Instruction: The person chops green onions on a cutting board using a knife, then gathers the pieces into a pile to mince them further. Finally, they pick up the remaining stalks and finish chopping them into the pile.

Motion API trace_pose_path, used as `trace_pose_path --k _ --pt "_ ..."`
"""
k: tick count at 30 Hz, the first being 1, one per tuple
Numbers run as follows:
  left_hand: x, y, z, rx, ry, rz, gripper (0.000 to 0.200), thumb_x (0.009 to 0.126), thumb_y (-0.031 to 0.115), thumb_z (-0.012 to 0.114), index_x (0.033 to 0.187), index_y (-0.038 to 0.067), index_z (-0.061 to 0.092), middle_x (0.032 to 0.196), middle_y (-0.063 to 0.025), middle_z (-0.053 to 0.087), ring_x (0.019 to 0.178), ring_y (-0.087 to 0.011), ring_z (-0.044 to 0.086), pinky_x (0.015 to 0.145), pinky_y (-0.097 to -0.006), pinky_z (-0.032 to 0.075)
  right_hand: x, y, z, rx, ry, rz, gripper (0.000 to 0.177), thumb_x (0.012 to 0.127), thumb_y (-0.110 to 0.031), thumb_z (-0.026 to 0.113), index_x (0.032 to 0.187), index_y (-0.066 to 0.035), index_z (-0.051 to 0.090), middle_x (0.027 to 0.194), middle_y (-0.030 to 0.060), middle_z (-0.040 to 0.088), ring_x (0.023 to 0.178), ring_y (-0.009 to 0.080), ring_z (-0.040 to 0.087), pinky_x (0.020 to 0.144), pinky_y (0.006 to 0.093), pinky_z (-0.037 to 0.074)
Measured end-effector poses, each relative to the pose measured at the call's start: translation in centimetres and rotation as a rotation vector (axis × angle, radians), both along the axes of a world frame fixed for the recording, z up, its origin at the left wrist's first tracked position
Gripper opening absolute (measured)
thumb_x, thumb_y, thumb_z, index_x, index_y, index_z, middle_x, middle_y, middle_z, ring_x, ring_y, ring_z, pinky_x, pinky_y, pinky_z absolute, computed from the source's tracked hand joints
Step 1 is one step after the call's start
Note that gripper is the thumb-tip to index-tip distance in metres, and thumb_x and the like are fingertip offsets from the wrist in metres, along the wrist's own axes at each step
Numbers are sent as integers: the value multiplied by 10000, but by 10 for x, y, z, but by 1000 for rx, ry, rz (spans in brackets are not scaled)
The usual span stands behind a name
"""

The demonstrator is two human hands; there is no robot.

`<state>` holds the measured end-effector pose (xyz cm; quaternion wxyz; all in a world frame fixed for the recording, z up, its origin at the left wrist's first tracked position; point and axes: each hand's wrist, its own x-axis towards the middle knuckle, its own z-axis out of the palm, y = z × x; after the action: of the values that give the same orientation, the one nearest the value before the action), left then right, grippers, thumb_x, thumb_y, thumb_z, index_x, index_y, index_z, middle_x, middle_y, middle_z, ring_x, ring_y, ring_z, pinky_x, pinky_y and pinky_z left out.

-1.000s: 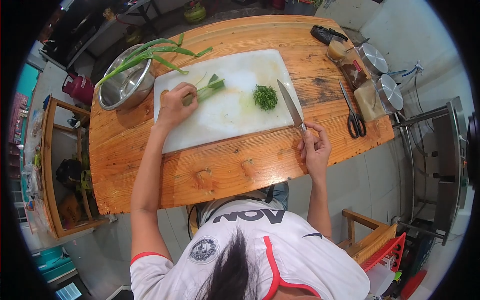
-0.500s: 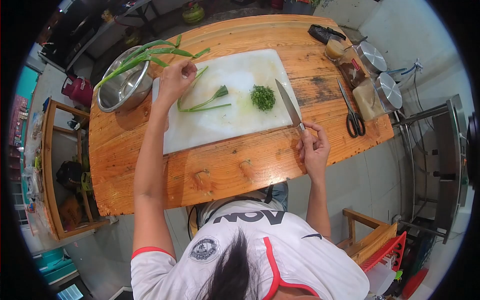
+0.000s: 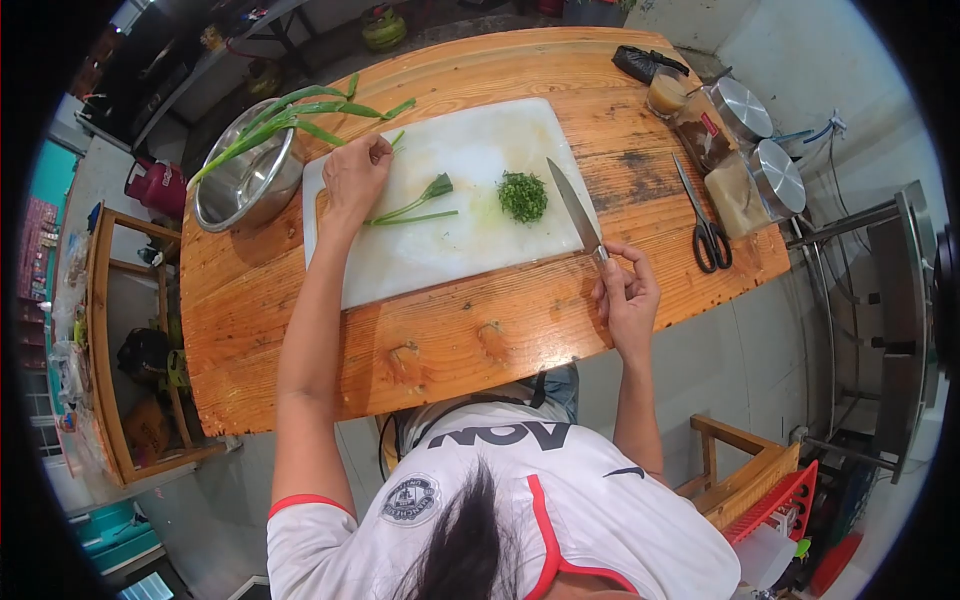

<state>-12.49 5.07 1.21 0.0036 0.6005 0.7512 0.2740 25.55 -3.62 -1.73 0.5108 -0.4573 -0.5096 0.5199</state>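
Observation:
My left hand [image 3: 357,178] is over the left part of the white cutting board [image 3: 430,255], its fingers closed around a thin spring onion stalk [image 3: 398,139]. The hand hides most of that stalk. Just right of the wrist, cut spring onion pieces [image 3: 425,200] lie on the board. In my right hand [image 3: 628,298] is a kitchen knife [image 3: 574,205], gripped by the handle, blade pointing away from me over the board's right edge. A small heap of chopped greens [image 3: 523,197] sits left of the blade.
A metal bowl [image 3: 240,205] with long spring onions [image 3: 295,112] across its rim stands at the left of the wooden table [image 3: 450,350]. On the right are black-handled scissors [image 3: 710,245], lidded jars [image 3: 778,180], a glass [image 3: 667,95] and a black bag [image 3: 648,65].
My left hand has come down and slightly nearer to me, covering the bent stalk on the board. My right hand and the knife have stayed nearly still.

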Motion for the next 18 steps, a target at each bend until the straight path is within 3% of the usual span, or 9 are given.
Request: trace_pose_path --k 9,18 --pt "-6 5 -2 -67 105 -51 202 813 158 727 998 108 792 875 -88 770 826 -240 740 762 -355 557 0 0 1 -11 3 1 232 1036 -148 591 1242 -42 596 633 -6 596 482 4 452 441 181 326" --pt "-14 22 1 -190 70 -134 102 782 123 712 846 78 779 821 -141 737 834 -331 706 791 -428 540 0 -1 1 -20 16 3 230 1023 -120 606 1239 -41 594 648 -8 600 503 -2 446 458 182 314"
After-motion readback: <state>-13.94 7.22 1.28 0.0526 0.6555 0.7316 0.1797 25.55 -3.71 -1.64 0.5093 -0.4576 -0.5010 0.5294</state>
